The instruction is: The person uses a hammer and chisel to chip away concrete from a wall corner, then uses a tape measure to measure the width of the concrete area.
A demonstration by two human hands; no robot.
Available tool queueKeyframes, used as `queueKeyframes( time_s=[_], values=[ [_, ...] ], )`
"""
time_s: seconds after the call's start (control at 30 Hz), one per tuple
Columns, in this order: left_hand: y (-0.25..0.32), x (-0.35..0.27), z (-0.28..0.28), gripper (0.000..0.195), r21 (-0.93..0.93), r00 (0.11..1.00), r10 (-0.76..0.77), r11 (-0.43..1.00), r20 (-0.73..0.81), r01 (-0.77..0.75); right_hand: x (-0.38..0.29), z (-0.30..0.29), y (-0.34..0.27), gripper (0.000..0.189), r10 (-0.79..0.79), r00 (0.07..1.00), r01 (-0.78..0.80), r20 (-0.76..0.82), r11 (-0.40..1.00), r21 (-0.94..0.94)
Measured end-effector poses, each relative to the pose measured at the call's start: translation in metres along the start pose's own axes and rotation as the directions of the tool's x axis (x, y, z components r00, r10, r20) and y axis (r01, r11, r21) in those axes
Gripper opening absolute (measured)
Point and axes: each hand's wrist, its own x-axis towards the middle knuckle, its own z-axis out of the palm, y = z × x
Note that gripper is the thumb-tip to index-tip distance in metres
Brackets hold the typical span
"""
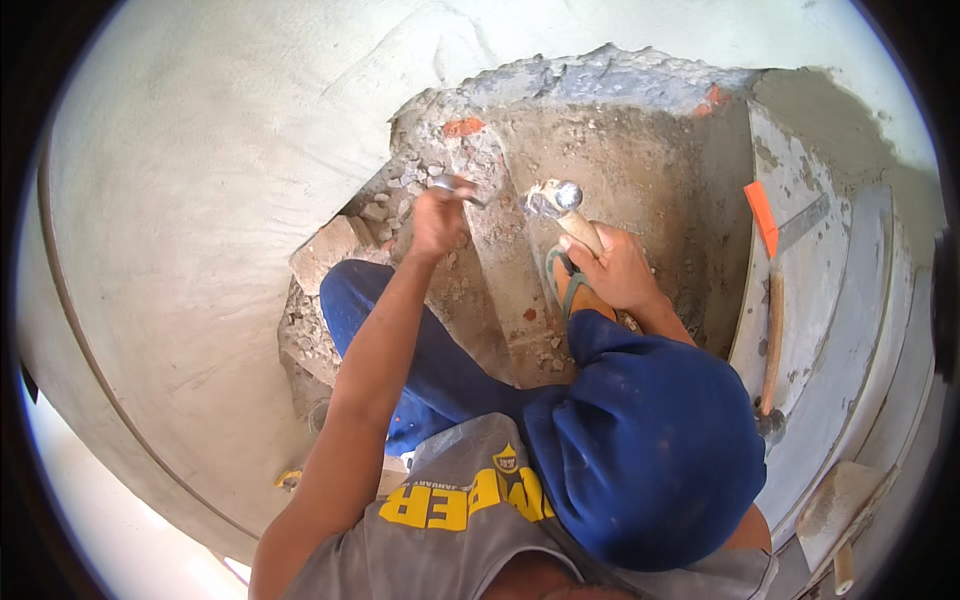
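Observation:
My left hand (437, 225) is closed around a short metal tool (455, 184), blurred, probably a cold chisel. It is over the broken masonry on the left side of a rough recess (637, 165). My right hand (621, 264) grips a hammer (568, 198) by its wooden handle, the head pointing up and left, apart from the metal tool. Under the hammer, my foot in a green flip-flop (576, 289) rests on the dusty recess floor. Grey-white rubble (411, 177) and a patch of red brick (463, 126) show beside my left hand.
Jagged plaster (585, 75) edges the recess. On the stepped ledge (810, 300) at right lie a try square (762, 220) with an orange handle and another wooden-handled hammer (772, 337). A flat, stained board-like piece (836, 502) is lower right. A small yellow object (287, 478) lies lower left.

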Motion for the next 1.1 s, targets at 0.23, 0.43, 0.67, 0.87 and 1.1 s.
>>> queueKeyframes(
  time_s=[0.23, 0.43, 0.67, 0.87, 1.1],
  values=[
    [-0.003, 0.000, -0.032, 0.022, 0.454, 0.894, -0.026, 0.855, -0.448, 0.252, 0.015, 0.025, 0.051, 0.055, 0.291, 0.956, -0.284, 0.032, 0.949, -0.133],
    [-0.004, 0.003, -0.034, 0.027, 0.021, 0.951, -0.073, 0.996, -0.300, 0.083, 0.005, 0.053, 0.095, 0.050, 0.225, 0.973, -0.227, 0.056, 0.973, 0.034],
    [-0.010, -0.024, -0.001, 0.025, -0.300, 0.950, -0.304, 0.915, -0.074, 0.270, 0.005, 0.059, 0.104, 0.044, 0.183, 0.982, -0.181, -0.041, 0.983, 0.042],
    [-0.010, -0.029, -0.033, 0.020, -0.076, 0.859, -0.426, 0.903, -0.284, 0.423, 0.007, 0.048, 0.089, 0.047, 0.222, 0.975, -0.221, 0.018, 0.975, -0.028],
    [-0.006, -0.036, -0.070, 0.033, 0.568, 0.894, -0.119, 0.735, -0.432, 0.372, 0.008, 0.057, 0.080, 0.045, 0.249, 0.968, -0.249, -0.009, 0.968, -0.034]
  ],
)
